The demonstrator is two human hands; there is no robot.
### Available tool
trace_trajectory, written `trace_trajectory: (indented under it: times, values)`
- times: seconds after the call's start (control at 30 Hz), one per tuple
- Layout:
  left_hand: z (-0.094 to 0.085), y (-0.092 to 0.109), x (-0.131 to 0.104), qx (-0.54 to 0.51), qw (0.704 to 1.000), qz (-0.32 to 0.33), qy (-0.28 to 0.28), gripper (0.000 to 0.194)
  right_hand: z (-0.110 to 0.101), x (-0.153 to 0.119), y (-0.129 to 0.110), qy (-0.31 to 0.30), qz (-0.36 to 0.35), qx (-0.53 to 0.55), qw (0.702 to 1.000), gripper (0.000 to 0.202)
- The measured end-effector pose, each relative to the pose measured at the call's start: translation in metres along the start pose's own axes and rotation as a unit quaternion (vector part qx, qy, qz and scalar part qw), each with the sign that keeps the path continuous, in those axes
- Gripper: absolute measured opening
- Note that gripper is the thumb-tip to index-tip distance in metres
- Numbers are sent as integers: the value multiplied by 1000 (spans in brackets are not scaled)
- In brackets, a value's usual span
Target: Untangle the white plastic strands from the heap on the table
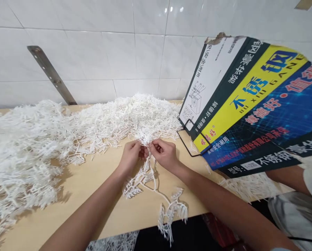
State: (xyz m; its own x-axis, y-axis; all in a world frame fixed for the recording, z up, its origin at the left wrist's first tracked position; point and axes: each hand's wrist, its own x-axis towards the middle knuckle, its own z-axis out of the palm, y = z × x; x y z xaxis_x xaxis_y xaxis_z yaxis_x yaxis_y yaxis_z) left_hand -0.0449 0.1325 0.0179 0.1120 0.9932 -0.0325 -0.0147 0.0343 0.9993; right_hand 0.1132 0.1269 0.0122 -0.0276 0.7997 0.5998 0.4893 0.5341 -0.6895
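Both hands meet over the middle of the table, pinching a white branched plastic sprig (152, 179) near its top. My left hand (133, 155) has its fingers curled around the left side of the stem. From the right, my right hand (163, 152) grips the same stem between thumb and bent forefinger. Below the fingers the sprig's branches hang down, one of them over the table's front edge. Just beyond the hands lies a long heap of white sprigs and small pieces (135, 113). The fingertips partly hide where the stem is held.
A bigger pile of white sprigs (22, 157) covers the table's left side. At right a printed cardboard box (244, 97) leans beside a black wire stand (195, 153). Another person's arm (289, 177) shows behind it. A metal bracket (52, 75) is on the tiled wall.
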Motion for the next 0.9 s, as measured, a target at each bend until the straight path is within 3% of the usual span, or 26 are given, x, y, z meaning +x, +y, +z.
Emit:
trace_trajectory:
  times: [0.07, 0.17, 0.3, 0.47, 0.53, 0.63, 0.7, 0.8, 0.9]
  values:
    - [8, -3, -5, 6, 1000, 25, 0, 27, 1, 0, 4, 22, 9, -16, 1000, 25]
    - [17, -1, -13, 54, 990, 129, 23, 19, -2, 2, 7, 40, 9, -50, 998, 26]
    - [18, 6, -13, 45, 979, 196, -20, 18, -4, -1, 12, 14, -6, -70, 997, 28]
    - [12, 2, -7, -21, 992, 113, -45, 27, -7, -4, 13, -40, -33, -88, 995, 25]
    - [11, -1, -5, -33, 997, 68, -18, 31, -10, -4, 10, -84, -53, -88, 991, 26]
    - [8, -4, -1, -37, 997, 54, 44, 36, -16, -3, 6, -148, -71, -51, 985, 26]
    - [7, -4, 1, -42, 997, 52, 48, 38, -20, -2, 6, -118, -52, -25, 991, 25]
    - [7, -4, 1, -26, 999, 32, 16, 40, -22, 2, 8, -22, -25, -16, 999, 17]
    - [9, -7, 0, 13, 999, 36, -15, 42, -21, 8, 12, -40, -66, 2, 997, 26]
